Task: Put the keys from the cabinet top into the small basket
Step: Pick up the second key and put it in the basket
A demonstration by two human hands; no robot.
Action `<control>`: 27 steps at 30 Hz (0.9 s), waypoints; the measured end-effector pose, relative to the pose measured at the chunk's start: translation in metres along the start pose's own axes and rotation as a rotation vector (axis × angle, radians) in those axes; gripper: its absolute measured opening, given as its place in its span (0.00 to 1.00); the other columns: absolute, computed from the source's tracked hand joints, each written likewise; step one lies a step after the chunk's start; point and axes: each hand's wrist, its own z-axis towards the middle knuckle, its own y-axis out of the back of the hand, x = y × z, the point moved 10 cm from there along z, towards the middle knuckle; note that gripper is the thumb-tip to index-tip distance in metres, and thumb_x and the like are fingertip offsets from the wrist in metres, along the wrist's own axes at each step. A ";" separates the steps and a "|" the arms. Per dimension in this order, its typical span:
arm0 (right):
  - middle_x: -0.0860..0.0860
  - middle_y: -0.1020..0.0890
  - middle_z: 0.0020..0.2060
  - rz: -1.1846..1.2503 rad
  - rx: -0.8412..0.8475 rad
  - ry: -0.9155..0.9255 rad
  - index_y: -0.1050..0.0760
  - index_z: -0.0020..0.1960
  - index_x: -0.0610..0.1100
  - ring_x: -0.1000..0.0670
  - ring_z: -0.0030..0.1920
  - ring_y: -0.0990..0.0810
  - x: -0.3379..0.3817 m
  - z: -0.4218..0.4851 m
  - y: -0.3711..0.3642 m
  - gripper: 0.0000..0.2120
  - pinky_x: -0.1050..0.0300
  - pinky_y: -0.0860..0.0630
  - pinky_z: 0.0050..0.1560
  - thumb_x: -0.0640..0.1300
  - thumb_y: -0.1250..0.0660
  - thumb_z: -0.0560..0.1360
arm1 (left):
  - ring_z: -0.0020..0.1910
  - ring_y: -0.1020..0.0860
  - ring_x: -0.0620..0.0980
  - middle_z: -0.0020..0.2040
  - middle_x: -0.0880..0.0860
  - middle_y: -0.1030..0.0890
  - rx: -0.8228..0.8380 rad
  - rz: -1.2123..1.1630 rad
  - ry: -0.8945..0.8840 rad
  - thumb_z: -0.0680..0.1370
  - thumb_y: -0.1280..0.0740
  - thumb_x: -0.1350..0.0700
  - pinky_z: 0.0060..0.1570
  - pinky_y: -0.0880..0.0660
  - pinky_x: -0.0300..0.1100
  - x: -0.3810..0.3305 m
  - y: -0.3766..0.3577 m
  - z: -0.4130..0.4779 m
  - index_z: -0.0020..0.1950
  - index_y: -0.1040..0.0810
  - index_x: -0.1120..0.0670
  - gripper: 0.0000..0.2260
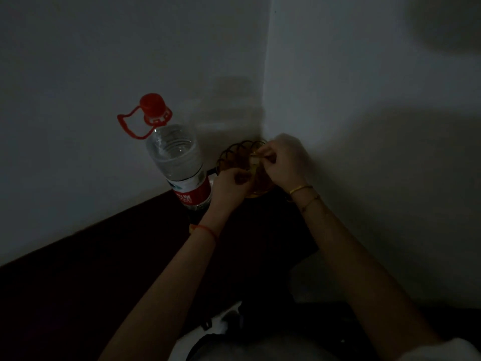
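Two hands over a small wire basket (235, 155) in the dim corner of a dark cabinet top (78, 295), hard against both walls. Just left of the basket, a tall clear water bottle (177, 157), upright, partly full, with a red cap, a red carry loop at the neck, and a red-and-white label low on the body; white characters on the red band, too blurred to read.

Left hand (229, 185) at the basket's near left edge, forearm reaching in from below, red string at the wrist, fingers curled into a loose fist, thumb and forefinger pinched on something small and yellowish. Right hand (283, 162) higher, over the basket's right rim, back of the hand toward the camera, gold bangle and a thinner chain at the wrist, fingers bent and pinched at the tips on the upper end of the same pale item. Between the two hands, above the basket's opening, the keys (254, 162): only a yellowish glint, shape too dark and blurred to make out. Cannot tell whether any part touches the basket. Pale clothing at the bottom edge, below the arms.
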 end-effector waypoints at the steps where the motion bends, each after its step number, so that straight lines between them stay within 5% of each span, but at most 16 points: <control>1: 0.38 0.17 0.47 -0.009 0.005 -0.020 0.21 0.49 0.34 0.41 0.49 0.19 -0.004 0.005 -0.002 0.11 0.51 0.22 0.53 0.29 0.37 0.70 | 0.53 0.19 0.50 0.55 0.56 0.16 0.027 0.021 0.002 0.74 0.30 0.56 0.52 0.23 0.43 0.000 -0.002 0.005 0.57 0.18 0.59 0.13; 6: 0.38 0.16 0.49 -0.038 0.028 -0.137 0.19 0.49 0.35 0.41 0.51 0.19 -0.023 0.025 -0.018 0.11 0.66 0.32 0.47 0.31 0.35 0.69 | 0.53 0.19 0.56 0.54 0.60 0.16 0.090 0.209 -0.047 0.75 0.33 0.59 0.44 0.30 0.38 -0.003 -0.007 0.024 0.54 0.16 0.60 0.11; 11: 0.39 0.16 0.46 -0.182 0.131 -0.110 0.17 0.44 0.38 0.40 0.49 0.20 -0.030 0.036 -0.042 0.06 0.68 0.41 0.38 0.37 0.30 0.69 | 0.51 0.19 0.59 0.51 0.61 0.16 0.116 0.332 -0.058 0.76 0.36 0.59 0.49 0.23 0.48 0.003 -0.013 0.029 0.52 0.17 0.62 0.11; 18: 0.38 0.15 0.46 -0.117 0.232 -0.179 0.18 0.44 0.36 0.40 0.49 0.17 -0.038 0.035 -0.063 0.11 0.51 0.23 0.53 0.42 0.23 0.65 | 0.52 0.19 0.56 0.52 0.58 0.16 -0.049 0.308 -0.124 0.75 0.37 0.60 0.52 0.23 0.51 0.003 0.012 0.020 0.54 0.18 0.58 0.12; 24: 0.39 0.16 0.49 -0.165 0.272 -0.171 0.17 0.45 0.37 0.41 0.51 0.19 -0.032 0.039 -0.079 0.10 0.57 0.26 0.52 0.41 0.25 0.67 | 0.55 0.21 0.55 0.56 0.57 0.18 -0.072 0.416 -0.155 0.77 0.38 0.59 0.51 0.24 0.50 0.006 0.018 0.013 0.56 0.19 0.57 0.12; 27: 0.36 0.16 0.49 -0.204 0.279 -0.129 0.18 0.46 0.34 0.38 0.51 0.19 -0.028 0.038 -0.083 0.08 0.49 0.23 0.55 0.36 0.28 0.68 | 0.55 0.21 0.56 0.58 0.57 0.20 -0.076 0.412 -0.165 0.77 0.38 0.59 0.51 0.24 0.50 0.007 0.018 0.011 0.58 0.20 0.57 0.12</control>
